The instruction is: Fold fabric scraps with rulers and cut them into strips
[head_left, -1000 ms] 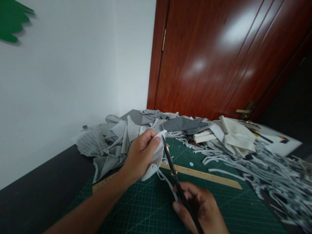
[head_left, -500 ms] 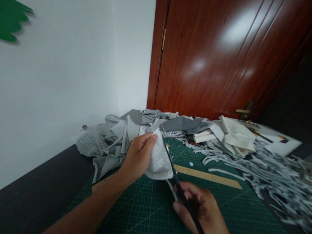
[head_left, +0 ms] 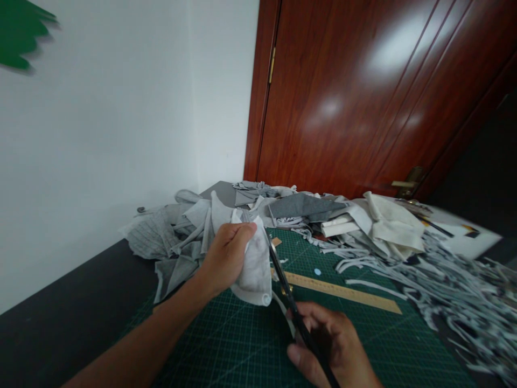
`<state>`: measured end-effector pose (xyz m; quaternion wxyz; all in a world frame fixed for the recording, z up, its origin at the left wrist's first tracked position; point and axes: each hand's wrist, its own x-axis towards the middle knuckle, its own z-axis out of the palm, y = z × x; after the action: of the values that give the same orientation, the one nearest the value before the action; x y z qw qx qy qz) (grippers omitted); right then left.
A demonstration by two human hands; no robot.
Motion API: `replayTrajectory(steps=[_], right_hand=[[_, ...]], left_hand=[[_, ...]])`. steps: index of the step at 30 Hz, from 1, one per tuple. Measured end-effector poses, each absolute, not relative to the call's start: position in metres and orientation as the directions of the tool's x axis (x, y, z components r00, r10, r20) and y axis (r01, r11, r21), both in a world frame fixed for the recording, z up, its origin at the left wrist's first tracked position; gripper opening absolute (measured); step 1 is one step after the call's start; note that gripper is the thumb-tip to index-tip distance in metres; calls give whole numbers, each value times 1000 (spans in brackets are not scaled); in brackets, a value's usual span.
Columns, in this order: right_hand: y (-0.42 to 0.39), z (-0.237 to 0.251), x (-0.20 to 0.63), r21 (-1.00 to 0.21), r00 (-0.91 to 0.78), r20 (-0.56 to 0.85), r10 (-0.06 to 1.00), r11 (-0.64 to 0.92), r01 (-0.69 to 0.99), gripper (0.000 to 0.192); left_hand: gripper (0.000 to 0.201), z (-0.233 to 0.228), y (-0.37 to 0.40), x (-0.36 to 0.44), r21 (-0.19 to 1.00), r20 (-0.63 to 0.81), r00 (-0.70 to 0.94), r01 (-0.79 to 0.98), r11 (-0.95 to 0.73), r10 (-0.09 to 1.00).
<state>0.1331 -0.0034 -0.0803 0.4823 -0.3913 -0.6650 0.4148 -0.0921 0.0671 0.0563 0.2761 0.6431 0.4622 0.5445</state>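
Observation:
My left hand is closed on a pale grey piece of fabric, thumb on top, holding it up above the mat. The fabric's lower edge curls at its right corner. In my right hand is a pair of scissors with black handles, its blades pointing up and away along the fabric's right edge. A small gap shows between blades and cloth lower down. A thin fabric strip hangs beside the scissors, near my right fingers. Below lies a green cutting mat with grid lines.
A wooden ruler lies across the mat. Grey fabric scraps pile up at left, and folded cloth sits at the back. Many cut strips heap at right. A white wall and a brown door stand behind.
My left hand has shifted slightly left and down with the fabric, which has moved away from the scissor blades. The blades now tilt more to the left; my right hand has barely moved.

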Motion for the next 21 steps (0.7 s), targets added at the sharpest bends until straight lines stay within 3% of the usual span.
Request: replayTrajectory(steps=[5,12,16,21], right_hand=[[-5,-80,133,-934,-195,319,927,343,102,43],[1,-60,131,-941,-371,257,892,319,115,31],[1,-64,130,-941,-359,269,894,323,98,29],[-3,-59,128,-915,-320,274,907,349,204,23]], left_hand=[[42,56,68,-92,859,414,18,322,-397,910],[43,57,66,-92,861,379,30,354,-365,925],[43,57,65,-90,867,364,43,351,-355,931],[45,56,65,-90,877,344,54,338,-341,937]])
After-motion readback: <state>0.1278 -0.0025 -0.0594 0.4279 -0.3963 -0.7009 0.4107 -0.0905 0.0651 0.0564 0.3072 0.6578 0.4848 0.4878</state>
